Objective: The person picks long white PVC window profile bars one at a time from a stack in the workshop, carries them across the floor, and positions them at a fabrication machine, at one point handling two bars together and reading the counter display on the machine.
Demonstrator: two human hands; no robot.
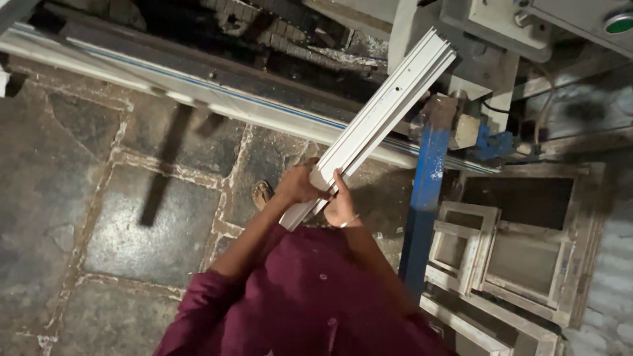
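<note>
I hold a long white plastic profile bar [382, 112] with both hands, its far end pointing up and right toward a machine. My left hand [297, 186] grips the bar's near end from the left side. My right hand [341, 201] clasps it from the right, a bangle on the wrist. The bar's near end pokes out below my hands at chest height. My maroon shirt [303, 296] fills the lower middle of the view.
A long white rail with a blue stripe [217, 92] crosses the top. A blue steel post [425, 191] stands right of my hands. Stacked white frames [521, 264] lie at the lower right. Stone floor slabs [132, 217] spread to the left; a sandalled foot [262, 193] shows.
</note>
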